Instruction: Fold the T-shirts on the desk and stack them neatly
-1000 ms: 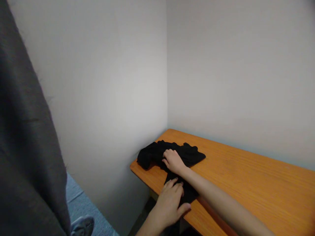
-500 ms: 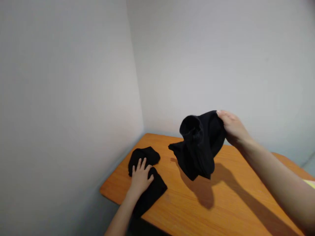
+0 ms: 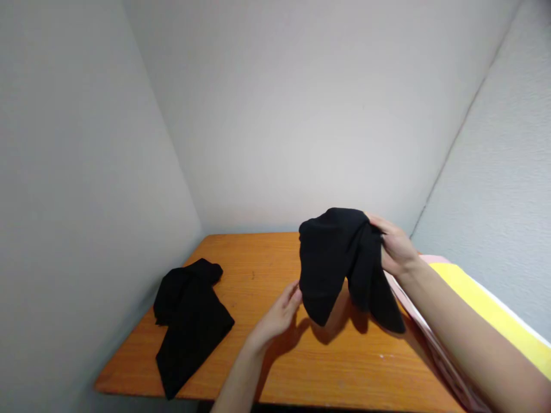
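My right hand (image 3: 394,249) grips a black garment (image 3: 340,264) by its upper edge and holds it in the air above the wooden table (image 3: 258,361); the cloth hangs down in two dangling parts. My left hand (image 3: 279,315) is raised below and left of it, fingers apart, fingertips at the lower left edge of the hanging cloth. A second black garment (image 3: 189,321) lies crumpled on the table's left part, apart from both hands.
Plain grey walls close the table in on the left, back and right. A pink and yellow striped cloth (image 3: 486,310) lies along the table's right side under my right forearm.
My left hand has left the garment lying on the table and moved up to the hanging one. My right hand has carried its garment rightward. The view has swung to the right.
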The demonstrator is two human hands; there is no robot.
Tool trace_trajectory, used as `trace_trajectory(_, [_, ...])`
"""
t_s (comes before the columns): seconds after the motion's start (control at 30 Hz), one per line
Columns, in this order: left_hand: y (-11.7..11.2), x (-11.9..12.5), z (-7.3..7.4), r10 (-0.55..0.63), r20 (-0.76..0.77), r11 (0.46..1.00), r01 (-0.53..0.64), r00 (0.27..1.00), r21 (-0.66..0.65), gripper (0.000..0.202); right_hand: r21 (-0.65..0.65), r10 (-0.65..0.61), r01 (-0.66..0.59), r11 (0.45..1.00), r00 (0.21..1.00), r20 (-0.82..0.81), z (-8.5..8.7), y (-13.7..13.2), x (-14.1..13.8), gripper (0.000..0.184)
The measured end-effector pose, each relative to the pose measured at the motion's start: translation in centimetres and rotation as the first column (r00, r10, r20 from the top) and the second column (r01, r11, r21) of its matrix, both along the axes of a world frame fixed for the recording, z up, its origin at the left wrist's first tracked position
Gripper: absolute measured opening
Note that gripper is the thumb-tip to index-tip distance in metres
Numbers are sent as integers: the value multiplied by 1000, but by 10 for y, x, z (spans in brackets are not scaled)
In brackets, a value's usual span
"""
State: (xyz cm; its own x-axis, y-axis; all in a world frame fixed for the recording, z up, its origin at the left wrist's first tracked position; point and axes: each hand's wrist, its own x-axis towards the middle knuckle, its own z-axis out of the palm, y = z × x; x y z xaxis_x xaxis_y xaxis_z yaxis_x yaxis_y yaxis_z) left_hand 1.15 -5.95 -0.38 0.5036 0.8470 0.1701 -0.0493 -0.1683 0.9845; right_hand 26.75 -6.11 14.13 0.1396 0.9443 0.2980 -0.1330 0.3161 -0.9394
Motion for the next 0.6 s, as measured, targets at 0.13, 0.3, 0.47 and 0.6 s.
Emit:
trace_trajectory(0.13, [-21, 29, -4, -64, 454, 935, 212, 889, -283, 50, 38, -155, 152, 988, 916, 370, -15, -6, 13, 37])
trace_trajectory(0.3, [-34, 32, -6, 163, 444, 949, -17, 881, -314, 57, 56, -126, 129, 990, 631, 766, -58, -53, -24, 30])
trace_trajectory(0.47, [-44, 34, -12, 36, 194, 997, -21, 980, -78, 57, -64, -19, 106, 992, 644, 765, -99, -85, -73, 25])
trace_trajectory(0.6, [-52, 31, -17, 73, 44, 997, -72, 996, -30, 46, -200, 56, 67, 977, 830, 554, -121, -84, -70, 32])
